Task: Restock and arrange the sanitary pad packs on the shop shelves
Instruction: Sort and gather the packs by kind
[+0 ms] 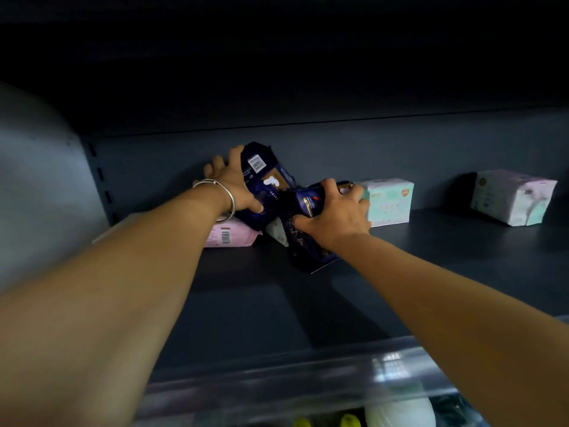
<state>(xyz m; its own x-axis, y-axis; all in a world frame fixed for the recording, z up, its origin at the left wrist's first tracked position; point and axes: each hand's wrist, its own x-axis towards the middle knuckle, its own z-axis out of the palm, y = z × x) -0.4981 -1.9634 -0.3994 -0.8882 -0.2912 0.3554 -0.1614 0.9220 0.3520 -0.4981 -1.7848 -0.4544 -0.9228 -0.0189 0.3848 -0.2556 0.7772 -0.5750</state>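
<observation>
Both arms reach deep into a dark grey shelf point(400, 272). My left hand point(235, 180), with a silver bangle at the wrist, grips a dark blue pad pack point(268, 177) that leans tilted against the back wall, above a pink pack point(234, 237) lying flat. My right hand point(334, 209) grips a second dark blue pack point(308, 241), which stands tilted on the shelf in front of a small pale pack point(277, 231). A mint-and-white pack point(389, 201) stands just right of my right hand.
Another pale pack point(514, 197) sits at the far right of the shelf. A perforated upright point(100, 174) runs along the left rear corner. The clear price rail point(308, 374) edges the shelf front; goods on a lower shelf point(400, 411) show beneath it.
</observation>
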